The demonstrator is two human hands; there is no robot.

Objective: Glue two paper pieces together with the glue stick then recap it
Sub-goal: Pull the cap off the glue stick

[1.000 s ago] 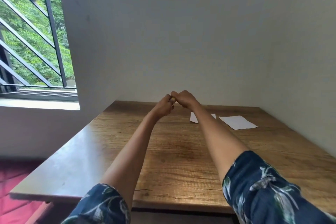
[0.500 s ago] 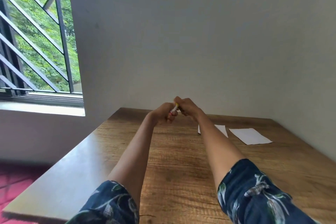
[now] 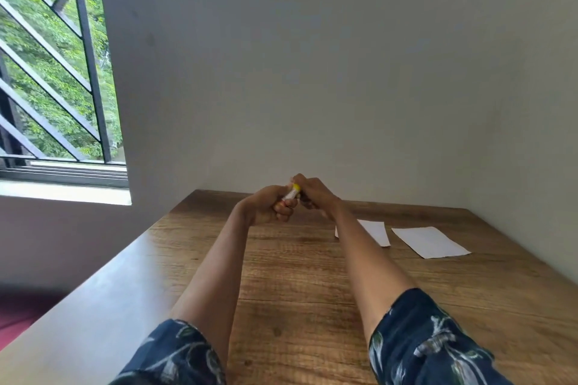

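Above a wooden table (image 3: 297,291), the left hand (image 3: 270,205) grips a glue stick (image 3: 291,195) in a closed fist; the right hand (image 3: 312,194) pinches its yellow end. Two paper pieces (image 3: 430,242) lie flat at right.

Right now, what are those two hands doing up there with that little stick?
A person is holding a glue stick in both hands above a wooden table. The left hand grips the lower end, and the right hand is at the yellow end, perhaps working the cap, though that is too small to tell. Two white paper pieces lie flat on the table, to the right, side by side and apart. Nothing looks glued yet.
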